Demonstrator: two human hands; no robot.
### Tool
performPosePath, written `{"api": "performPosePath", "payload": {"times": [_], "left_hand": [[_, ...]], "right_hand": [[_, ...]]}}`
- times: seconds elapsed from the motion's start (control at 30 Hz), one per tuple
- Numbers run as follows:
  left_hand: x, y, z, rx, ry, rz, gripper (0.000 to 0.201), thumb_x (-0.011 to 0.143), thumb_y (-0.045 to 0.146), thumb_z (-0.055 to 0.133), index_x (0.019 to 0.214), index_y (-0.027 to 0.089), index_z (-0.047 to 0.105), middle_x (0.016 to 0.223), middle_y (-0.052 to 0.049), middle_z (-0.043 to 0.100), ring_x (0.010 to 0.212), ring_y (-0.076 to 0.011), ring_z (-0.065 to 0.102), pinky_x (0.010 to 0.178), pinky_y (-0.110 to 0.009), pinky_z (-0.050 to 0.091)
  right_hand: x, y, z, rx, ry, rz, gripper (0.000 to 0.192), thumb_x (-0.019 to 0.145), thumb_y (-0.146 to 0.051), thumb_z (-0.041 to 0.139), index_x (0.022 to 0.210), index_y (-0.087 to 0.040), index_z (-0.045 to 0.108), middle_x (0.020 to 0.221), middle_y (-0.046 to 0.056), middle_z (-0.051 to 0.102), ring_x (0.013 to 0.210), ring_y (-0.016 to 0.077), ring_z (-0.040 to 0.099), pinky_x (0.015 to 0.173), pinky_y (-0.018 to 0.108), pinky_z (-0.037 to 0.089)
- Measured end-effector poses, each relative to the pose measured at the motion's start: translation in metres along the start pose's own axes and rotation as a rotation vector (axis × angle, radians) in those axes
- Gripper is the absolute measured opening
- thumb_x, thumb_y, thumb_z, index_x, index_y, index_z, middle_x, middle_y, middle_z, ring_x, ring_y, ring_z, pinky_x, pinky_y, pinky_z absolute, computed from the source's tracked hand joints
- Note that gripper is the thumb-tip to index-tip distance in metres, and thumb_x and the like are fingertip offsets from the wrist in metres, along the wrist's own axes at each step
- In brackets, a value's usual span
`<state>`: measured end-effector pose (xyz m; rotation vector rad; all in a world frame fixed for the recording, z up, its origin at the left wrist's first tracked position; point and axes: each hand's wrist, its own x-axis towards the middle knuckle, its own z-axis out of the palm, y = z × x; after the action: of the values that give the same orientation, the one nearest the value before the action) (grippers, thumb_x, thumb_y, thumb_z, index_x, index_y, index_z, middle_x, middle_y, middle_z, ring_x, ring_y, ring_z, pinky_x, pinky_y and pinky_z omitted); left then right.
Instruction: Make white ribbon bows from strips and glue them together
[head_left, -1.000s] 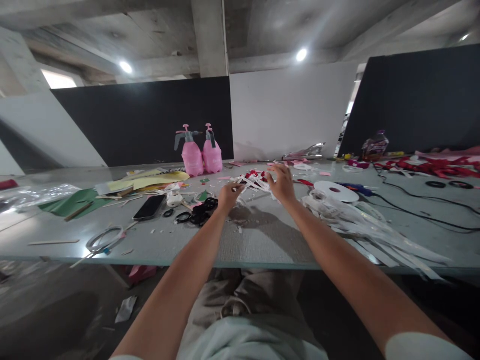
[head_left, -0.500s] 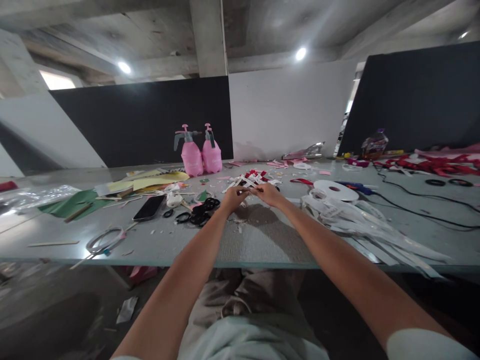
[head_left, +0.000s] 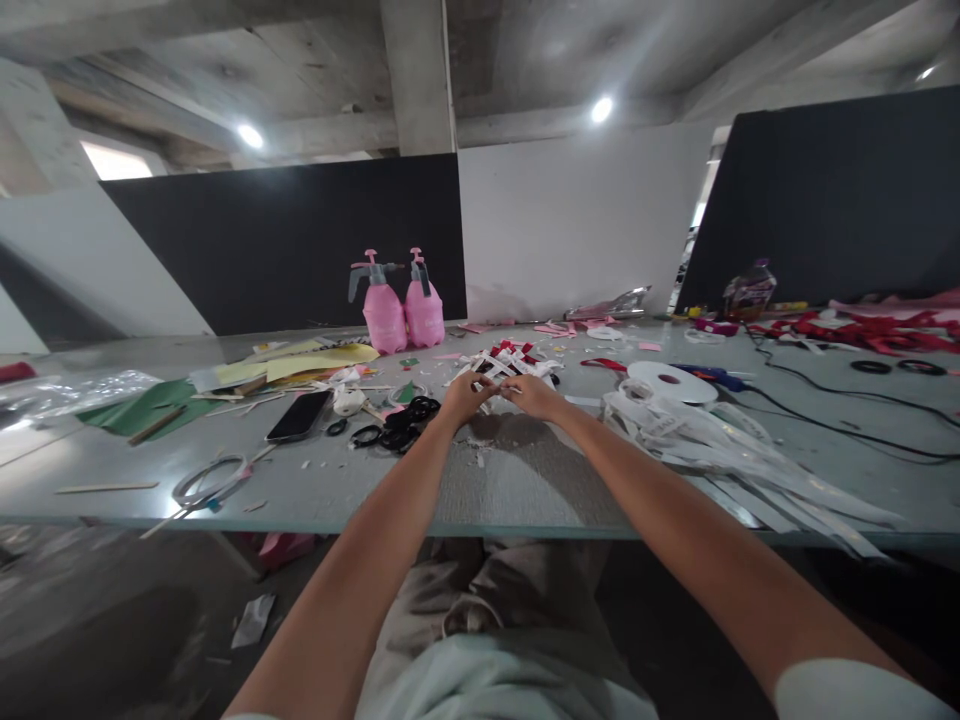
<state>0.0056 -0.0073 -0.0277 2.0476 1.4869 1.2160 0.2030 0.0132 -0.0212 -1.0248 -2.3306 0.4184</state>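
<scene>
Cluttered grey surface (head_left: pixel 525 480); left hand (head_left: pixel 463 396) and right hand (head_left: pixel 534 394) both pinch one small white strip (head_left: pixel 496 386), loose strip pile (head_left: pixel 514 362) just behind waits unhandled.

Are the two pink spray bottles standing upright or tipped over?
Upright: both pink spray bottles stand on their bases, pump heads on top, touching side by side.

Both arms are bare up to short pale mint-green sleeves, the shirt of the same cloth. Crumpled grey-beige trousers cover the lap. The hands (head_left: pixel 499 397) wear nothing.
</scene>
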Motion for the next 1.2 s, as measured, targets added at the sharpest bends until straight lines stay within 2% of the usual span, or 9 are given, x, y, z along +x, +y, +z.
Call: {"api": "performPosePath", "payload": {"times": [0.17, 0.33, 0.53, 1.0, 1.2], "left_hand": [[0.0, 0.001, -0.001, 0.022, -0.057, -0.008, 0.021, 0.087, 0.035, 0.074, 0.093, 0.017, 0.082, 0.094, -0.004, 0.075, 0.081, -0.0151, 0.06, 0.076, -0.026, 0.045], [-0.002, 0.006, -0.004, 0.013, -0.098, -0.03, 0.023, 0.087, 0.031, 0.071, 0.1, 0.017, 0.084, 0.091, -0.004, 0.075, 0.076, -0.0142, 0.058, 0.075, -0.026, 0.045], [-0.003, 0.009, -0.005, 0.037, -0.135, -0.015, 0.021, 0.086, 0.025, 0.067, 0.093, 0.016, 0.084, 0.091, -0.004, 0.077, 0.079, -0.015, 0.06, 0.077, -0.026, 0.046], [-0.006, 0.009, -0.007, -0.01, -0.185, -0.044, 0.026, 0.085, 0.033, 0.07, 0.097, 0.016, 0.085, 0.075, -0.002, 0.072, 0.067, -0.0127, 0.052, 0.067, -0.025, 0.04], [-0.006, 0.012, -0.007, 0.016, -0.189, -0.056, 0.023, 0.084, 0.034, 0.073, 0.094, 0.016, 0.085, 0.062, 0.002, 0.063, 0.059, -0.0111, 0.047, 0.063, -0.025, 0.037]], "right_hand": [[-0.002, -0.001, 0.0, -0.005, 0.011, -0.003, 0.027, 0.098, -0.03, 0.057, 0.096, -0.016, 0.08, 0.092, 0.008, 0.078, 0.09, 0.0214, 0.069, 0.077, 0.026, 0.043], [-0.003, -0.003, -0.002, -0.007, 0.001, 0.036, 0.028, 0.099, -0.031, 0.059, 0.096, -0.014, 0.08, 0.091, 0.008, 0.077, 0.089, 0.0213, 0.069, 0.076, 0.025, 0.042], [-0.002, -0.005, -0.002, -0.022, -0.014, 0.034, 0.027, 0.097, -0.027, 0.058, 0.094, -0.014, 0.081, 0.09, 0.008, 0.077, 0.088, 0.0202, 0.068, 0.075, 0.025, 0.041], [-0.001, 0.0, -0.002, -0.056, -0.023, 0.031, 0.025, 0.096, -0.027, 0.059, 0.092, -0.015, 0.081, 0.087, 0.007, 0.077, 0.083, 0.0192, 0.067, 0.072, 0.025, 0.039], [-0.001, 0.003, 0.0, -0.068, -0.034, 0.026, 0.024, 0.096, -0.025, 0.059, 0.089, -0.015, 0.08, 0.083, 0.007, 0.076, 0.081, 0.0189, 0.066, 0.071, 0.025, 0.038]]}}
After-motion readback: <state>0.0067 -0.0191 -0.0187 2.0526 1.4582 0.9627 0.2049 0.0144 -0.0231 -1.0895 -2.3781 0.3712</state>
